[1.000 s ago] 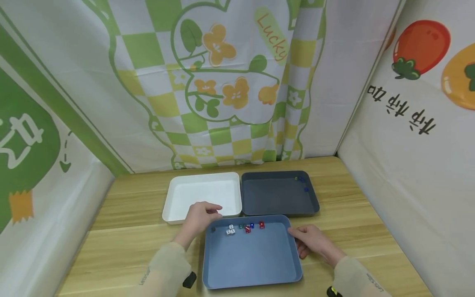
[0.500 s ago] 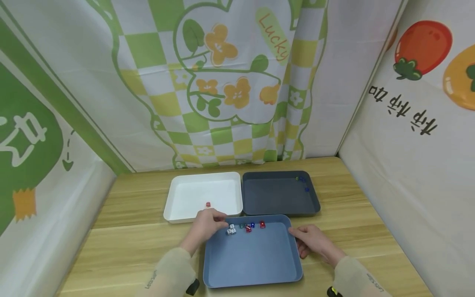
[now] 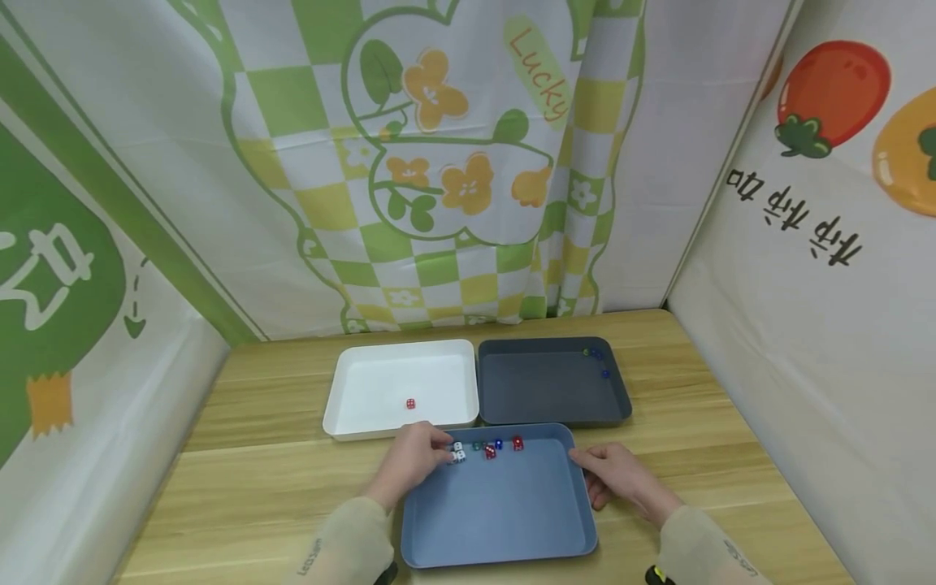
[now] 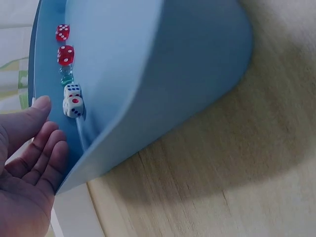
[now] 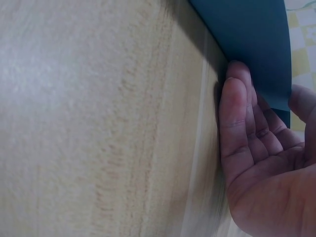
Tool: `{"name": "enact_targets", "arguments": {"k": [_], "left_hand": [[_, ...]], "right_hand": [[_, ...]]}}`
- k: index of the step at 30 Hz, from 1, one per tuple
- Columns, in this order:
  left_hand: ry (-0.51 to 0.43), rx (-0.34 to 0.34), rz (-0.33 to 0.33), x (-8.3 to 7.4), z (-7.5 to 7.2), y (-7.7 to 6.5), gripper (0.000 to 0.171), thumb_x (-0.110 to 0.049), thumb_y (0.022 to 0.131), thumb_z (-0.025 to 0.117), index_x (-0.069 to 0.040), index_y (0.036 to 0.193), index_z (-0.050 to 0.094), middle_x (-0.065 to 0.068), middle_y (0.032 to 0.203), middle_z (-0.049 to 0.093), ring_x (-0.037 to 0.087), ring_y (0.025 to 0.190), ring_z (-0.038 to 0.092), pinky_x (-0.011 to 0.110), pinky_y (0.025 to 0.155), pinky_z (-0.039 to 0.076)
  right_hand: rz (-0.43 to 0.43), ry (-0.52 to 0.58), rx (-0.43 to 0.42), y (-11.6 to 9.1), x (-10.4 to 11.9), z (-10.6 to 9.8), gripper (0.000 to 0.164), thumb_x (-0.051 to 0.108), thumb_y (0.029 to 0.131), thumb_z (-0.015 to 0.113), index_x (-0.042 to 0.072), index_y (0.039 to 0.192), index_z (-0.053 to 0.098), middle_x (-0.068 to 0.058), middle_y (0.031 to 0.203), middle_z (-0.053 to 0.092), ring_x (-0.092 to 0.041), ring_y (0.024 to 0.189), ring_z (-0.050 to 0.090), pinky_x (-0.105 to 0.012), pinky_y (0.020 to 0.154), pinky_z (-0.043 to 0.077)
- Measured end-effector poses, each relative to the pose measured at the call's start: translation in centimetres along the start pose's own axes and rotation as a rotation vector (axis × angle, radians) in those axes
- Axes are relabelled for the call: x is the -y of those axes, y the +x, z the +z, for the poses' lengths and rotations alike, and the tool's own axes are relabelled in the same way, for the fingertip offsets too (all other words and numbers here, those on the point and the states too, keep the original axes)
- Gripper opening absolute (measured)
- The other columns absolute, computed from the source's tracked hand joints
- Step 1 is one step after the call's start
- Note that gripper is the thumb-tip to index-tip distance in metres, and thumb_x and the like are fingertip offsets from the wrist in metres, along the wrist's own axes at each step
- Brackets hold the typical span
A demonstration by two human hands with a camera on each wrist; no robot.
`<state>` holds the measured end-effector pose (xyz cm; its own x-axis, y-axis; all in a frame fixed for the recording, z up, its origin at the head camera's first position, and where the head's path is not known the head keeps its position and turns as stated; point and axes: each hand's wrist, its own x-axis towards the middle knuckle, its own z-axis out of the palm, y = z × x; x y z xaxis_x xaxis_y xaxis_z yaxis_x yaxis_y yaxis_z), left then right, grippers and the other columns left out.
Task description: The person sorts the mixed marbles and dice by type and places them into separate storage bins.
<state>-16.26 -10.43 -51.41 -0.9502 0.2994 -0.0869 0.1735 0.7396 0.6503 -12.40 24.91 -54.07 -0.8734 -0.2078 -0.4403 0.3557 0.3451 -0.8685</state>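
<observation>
Wooden table [image 3: 256,479] bears the blue tray [image 3: 500,520] away from its far edge; the right hand [image 3: 614,471] pinches the tray's right rim, likely steadying it. Near its far-left corner, white dice [image 4: 74,106] lie beside the left hand [image 3: 413,457], fingers apart, empty.

Left sleeve [image 3: 354,536], right sleeve [image 3: 698,540]: both pale cream, plain, rounded at the cuff end. Small dark slanted lettering printed on each, left lettering [image 3: 309,556] starting like "Lets", rest too small to read. Black piece [image 3: 387,574] by left forearm, mostly hidden. Black-and-yellow piece [image 3: 658,575] by right forearm, cut off at bottom.
</observation>
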Motion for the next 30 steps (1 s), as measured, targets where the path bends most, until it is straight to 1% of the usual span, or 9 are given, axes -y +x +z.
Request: {"name": "enact_targets", "arguments": {"k": [4,7,10,14,18,25,30], "left_hand": [[0.024,-0.001,-0.015,-0.2,0.3,0.1,0.021,-0.006,0.085,0.082,0.001,0.104,0.079,0.007,0.093,0.071,0.013,0.078,0.061,0.028,0.065,0.055],[0.046,0.008,-0.026,-0.3,0.4,0.2,0.019,-0.005,0.085,0.081,0.002,0.103,0.079,0.009,0.093,0.073,0.013,0.073,0.06,0.029,0.062,0.055],[0.069,0.02,-0.043,-0.4,0.6,0.3,0.013,-0.004,0.085,0.08,0.001,0.096,0.08,0.009,0.086,0.074,0.013,0.066,0.057,0.029,0.058,0.053],[0.112,0.029,-0.066,-0.6,1.0,0.3,0.005,-0.004,0.084,0.08,-0.003,0.089,0.081,0.005,0.079,0.073,0.012,0.062,0.056,0.028,0.055,0.051],[0.138,0.029,-0.08,-0.8,1.4,0.2,0.005,-0.003,0.083,0.08,-0.003,0.088,0.08,0.004,0.08,0.073,0.012,0.062,0.057,0.028,0.055,0.052],[0.169,0.022,-0.08,-0.8,1.7,0.2,0.004,-0.002,0.083,0.08,-0.004,0.087,0.081,0.002,0.077,0.072,0.011,0.06,0.056,0.027,0.054,0.051],[0.197,-0.004,-0.073,-0.7,1.9,0.2,0.005,-0.004,0.083,0.081,-0.004,0.089,0.08,0.001,0.08,0.072,0.011,0.063,0.056,0.027,0.055,0.05]], "right_hand": [[-0.001,-0.003,-0.004,0.0,0.0,0.0,0.048,0.045,0.102,0.061,0.0,0.086,0.069,-0.005,0.067,0.063,-0.012,0.055,0.061,-0.028,0.051,0.056],[0.002,-0.004,-0.011,-0.1,0.0,0.0,0.049,0.046,0.101,0.061,0.0,0.087,0.069,-0.005,0.067,0.064,-0.013,0.055,0.061,-0.028,0.051,0.056],[0.004,-0.006,-0.018,-0.1,0.1,0.0,0.049,0.046,0.101,0.061,0.0,0.087,0.069,-0.005,0.067,0.064,-0.013,0.055,0.061,-0.028,0.051,0.056],[0.006,-0.009,-0.021,-0.1,0.1,0.0,0.048,0.046,0.101,0.061,0.001,0.086,0.069,-0.005,0.067,0.064,-0.012,0.055,0.062,-0.029,0.051,0.057],[0.006,-0.005,-0.017,-0.1,0.1,0.0,0.048,0.045,0.101,0.061,0.001,0.086,0.069,-0.005,0.067,0.064,-0.012,0.055,0.061,-0.029,0.052,0.056],[0.004,0.002,-0.029,-0.1,-0.1,0.1,0.047,0.044,0.101,0.061,0.0,0.087,0.069,-0.005,0.067,0.064,-0.013,0.055,0.061,-0.029,0.05,0.056],[0.006,0.001,-0.034,-0.1,-0.1,0.1,0.048,0.045,0.101,0.062,-0.001,0.088,0.069,-0.006,0.068,0.064,-0.013,0.055,0.062,-0.029,0.05,0.056]]}}
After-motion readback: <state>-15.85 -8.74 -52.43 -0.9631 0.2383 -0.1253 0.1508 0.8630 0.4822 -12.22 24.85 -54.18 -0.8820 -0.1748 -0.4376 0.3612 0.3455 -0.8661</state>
